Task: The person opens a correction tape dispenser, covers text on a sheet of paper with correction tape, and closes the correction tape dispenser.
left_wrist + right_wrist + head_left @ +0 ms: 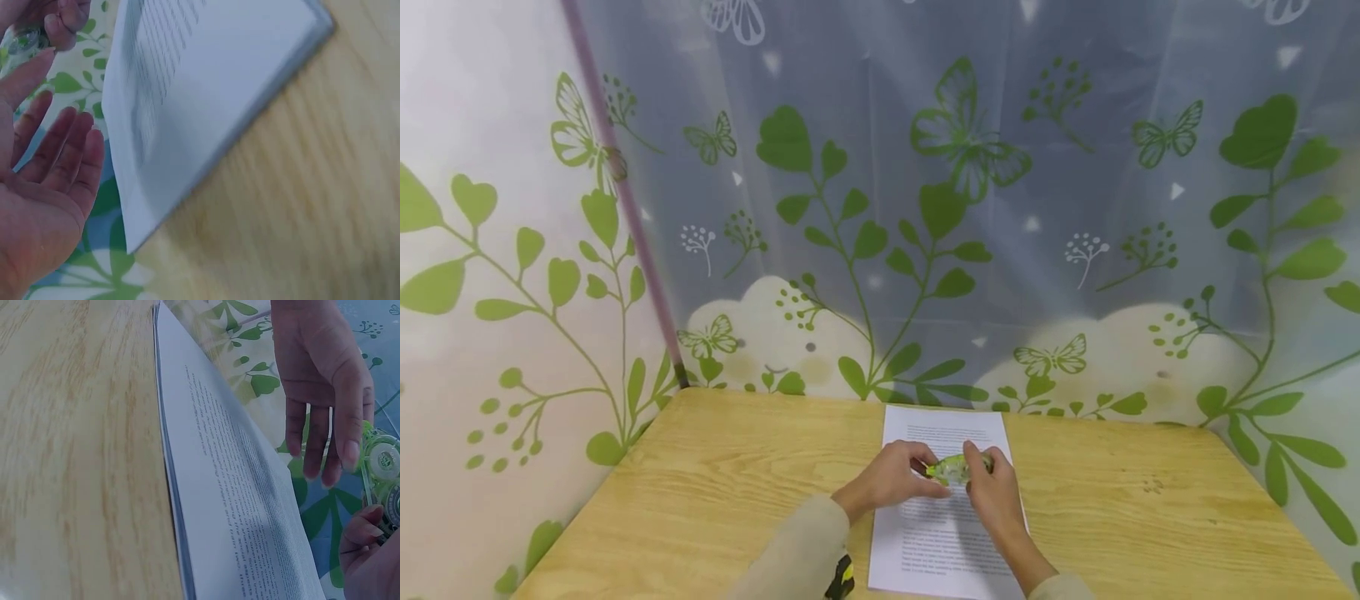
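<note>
A green, see-through correction tape dispenser (953, 469) is held above a stack of printed paper (898, 533). My right hand (996, 492) grips its right end with thumb and fingers. In the right wrist view, the reels show through the clear case of the correction tape (382, 459). Close to the dispenser's other end is my left hand (891, 477), thumb and fingers spread apart around the tip. In the left wrist view the left hand (44, 206) has its palm turned up and its fingers loosely extended. Whether the left thumb touches the tip, I cannot tell.
The paper lies on a light wooden table (760, 467), reaching toward its back edge. Behind the table hangs a blue-grey curtain (880, 167) with green leaves and butterflies. A pale patterned sheet (490, 350) covers the left side.
</note>
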`<state>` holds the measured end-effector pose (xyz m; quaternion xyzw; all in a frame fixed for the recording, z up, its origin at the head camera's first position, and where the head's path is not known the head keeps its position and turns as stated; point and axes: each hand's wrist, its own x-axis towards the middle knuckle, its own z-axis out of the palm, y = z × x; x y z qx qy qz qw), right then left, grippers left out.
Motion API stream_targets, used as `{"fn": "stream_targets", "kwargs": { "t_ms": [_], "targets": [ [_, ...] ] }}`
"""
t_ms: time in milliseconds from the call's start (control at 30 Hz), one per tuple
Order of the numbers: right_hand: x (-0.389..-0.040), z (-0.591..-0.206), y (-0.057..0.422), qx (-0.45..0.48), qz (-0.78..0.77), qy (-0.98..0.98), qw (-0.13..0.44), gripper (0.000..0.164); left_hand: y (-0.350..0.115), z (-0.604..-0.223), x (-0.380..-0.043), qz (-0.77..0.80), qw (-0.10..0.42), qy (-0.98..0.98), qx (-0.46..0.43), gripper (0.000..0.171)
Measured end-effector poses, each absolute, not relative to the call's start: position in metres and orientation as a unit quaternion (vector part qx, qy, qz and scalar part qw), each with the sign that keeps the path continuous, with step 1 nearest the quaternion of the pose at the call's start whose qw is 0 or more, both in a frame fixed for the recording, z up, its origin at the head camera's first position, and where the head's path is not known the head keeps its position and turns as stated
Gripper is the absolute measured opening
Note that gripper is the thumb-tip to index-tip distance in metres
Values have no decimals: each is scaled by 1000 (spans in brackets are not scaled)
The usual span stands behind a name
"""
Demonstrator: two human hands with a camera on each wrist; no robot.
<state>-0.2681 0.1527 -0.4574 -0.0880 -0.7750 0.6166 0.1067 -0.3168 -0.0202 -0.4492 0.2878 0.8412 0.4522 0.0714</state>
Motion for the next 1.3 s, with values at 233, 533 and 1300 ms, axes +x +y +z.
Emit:
{"fn": "stream_targets", "kwargs": {
  "t_ms": [233, 533, 1300],
  "targets": [
    [-267, -457, 158, -83, 625, -770, 97, 46, -55, -444, -325, 422, 69, 861, 274, 36],
    [-268, -460, 163, -94, 628, -768, 89, 44, -81, -452, -324, 160, 31, 928, 334, 68],
    [-267, -469, 166, -109, 625, -769, 80, 45, -86, -463, -323, 88, 98, 921, 367, 96]
  ]
}}
